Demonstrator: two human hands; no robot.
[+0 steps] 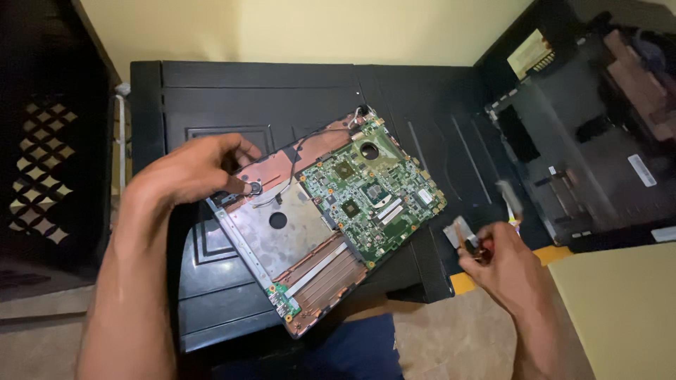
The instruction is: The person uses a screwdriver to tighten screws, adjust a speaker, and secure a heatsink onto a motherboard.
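An opened laptop base lies tilted on a black table, its green motherboard and copper-coloured frame exposed. My left hand rests on the base's upper left corner, fingertips pressing a small round part there. My right hand hovers to the right of the base, off the board. It pinches a small metal piece with copper on it. A blurred thin tool or strip rises from the same hand.
A black laptop cover lies at the right on the table. A dark latticed cabinet stands at the left. A yellowish board fills the lower right, with tiled floor below.
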